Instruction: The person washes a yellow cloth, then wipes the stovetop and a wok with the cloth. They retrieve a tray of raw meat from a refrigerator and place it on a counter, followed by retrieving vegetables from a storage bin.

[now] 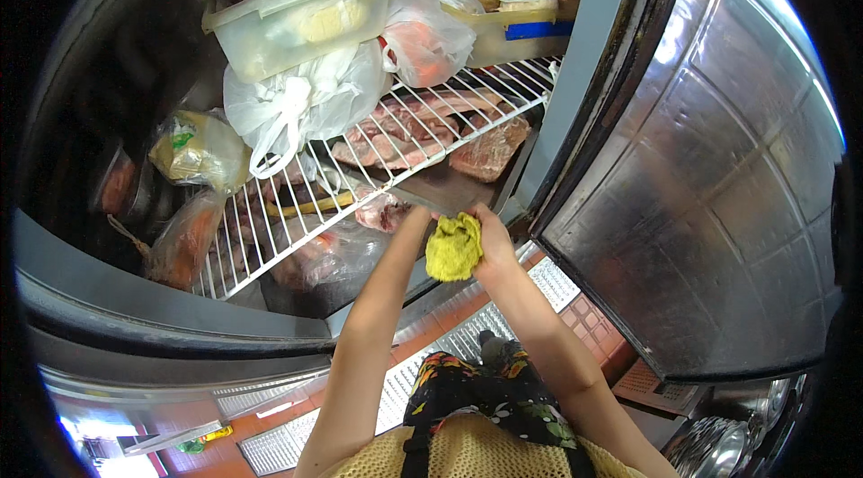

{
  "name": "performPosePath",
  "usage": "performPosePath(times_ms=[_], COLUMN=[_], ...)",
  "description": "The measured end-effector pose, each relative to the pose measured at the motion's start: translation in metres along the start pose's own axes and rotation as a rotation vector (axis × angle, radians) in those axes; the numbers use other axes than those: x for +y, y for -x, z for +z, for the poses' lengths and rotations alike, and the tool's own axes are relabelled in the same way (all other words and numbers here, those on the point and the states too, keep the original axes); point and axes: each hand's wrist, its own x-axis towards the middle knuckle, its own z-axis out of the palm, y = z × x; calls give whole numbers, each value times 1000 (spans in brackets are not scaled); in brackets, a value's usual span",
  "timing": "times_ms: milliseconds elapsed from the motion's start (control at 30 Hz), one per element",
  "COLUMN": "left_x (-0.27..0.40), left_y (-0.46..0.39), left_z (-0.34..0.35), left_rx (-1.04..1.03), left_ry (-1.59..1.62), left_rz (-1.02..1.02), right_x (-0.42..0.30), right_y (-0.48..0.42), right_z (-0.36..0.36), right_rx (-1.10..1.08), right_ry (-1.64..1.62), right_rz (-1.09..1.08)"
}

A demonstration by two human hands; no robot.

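Note:
A crumpled yellow cloth (453, 249) is gripped in my right hand (495, 239), at the front of an open refrigerator. My left hand (426, 214) reaches in just left of the cloth, close to the edge of a metal sheet or tray (431, 193). Its fingers are mostly hidden, so I cannot tell whether it grips anything. Beyond my hands, below a white wire shelf (398, 176), lie a large piece of raw meat (398, 131) and a reddish slab of meat (491, 148). A smaller piece of meat (383, 210) rests near my left wrist.
Knotted white plastic bags (303, 100) and a translucent plastic tub (249, 40) sit on the shelf. Another tub (485, 47) stands farther right. Wrapped food (195, 148) is at left. The metal door (701, 208) hangs open on my right. Perforated floor mats (404, 377) cover red tiles.

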Motion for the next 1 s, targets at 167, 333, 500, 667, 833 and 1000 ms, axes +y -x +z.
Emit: performPosePath(times_ms=[167, 333, 500, 667, 833, 1000], left_x=[20, 14, 64, 64, 51, 59], left_y=[1, 53, 96, 97, 85, 99], left_z=[-6, -23, 25, 6, -24, 1], left_rx=[112, 21, -12, 46, 146, 252], left_ry=[41, 379, 420, 467, 345, 309], left_rz=[33, 102, 139, 247, 249, 112], right_x=[7, -3, -3, -12, -8, -14], right_y=[9, 19, 28, 33, 28, 22], right_z=[-11, -15, -21, -31, -50, -65], right_rx=[-58, -48, -114, -94, 97, 80], right_ry=[-8, -24, 19, 33, 235, 263], right_rz=[89, 26, 64, 147, 3, -67])
